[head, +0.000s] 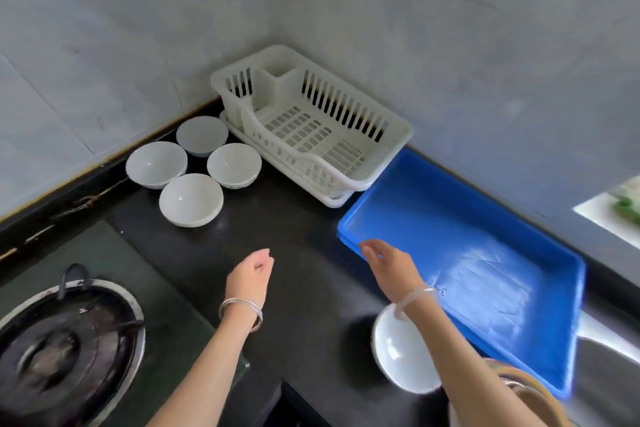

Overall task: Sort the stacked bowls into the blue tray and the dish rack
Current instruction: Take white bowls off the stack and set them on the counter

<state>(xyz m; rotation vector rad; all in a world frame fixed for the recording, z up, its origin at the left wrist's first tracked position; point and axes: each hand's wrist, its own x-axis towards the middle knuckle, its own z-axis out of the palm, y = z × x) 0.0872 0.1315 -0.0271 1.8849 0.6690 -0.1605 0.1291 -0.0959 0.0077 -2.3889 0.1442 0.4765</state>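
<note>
Four white bowls [194, 170] sit in a tight cluster on the black counter [294, 225], well beyond our left hand [251, 276] and off to its left. They stand upright, rims up, side by side and not stacked; the nearest one lies just ahead of the left fingertips, though still apart from them. A fifth white bowl [403, 354] rests on the counter under our right forearm, close behind our right hand [389, 265], just beside the near long edge of the blue tray [519, 218].

We hold both hands over the counter with nothing in them. Our left hand is loosely curled, fingers bent inward, palm facing right, grasping nothing. Our right hand is loose and slack, fingers extended forward, hovering at the near-left corner of the blue tray; we cannot tell whether the fingertips touch its rim. A metal bangle circles our left wrist, and a pale translucent one our right.

Beyond our right hand, the blue tray runs away to the right and holds no bowl. Ahead of both hands, in the corner where the walls meet, the white dish rack [398, 135] stands on its drip tray, its corner touching or nearly touching the far-left end of the blue tray. Behind and left of our left hand is a gas burner [65, 350] on a stove top.
</note>
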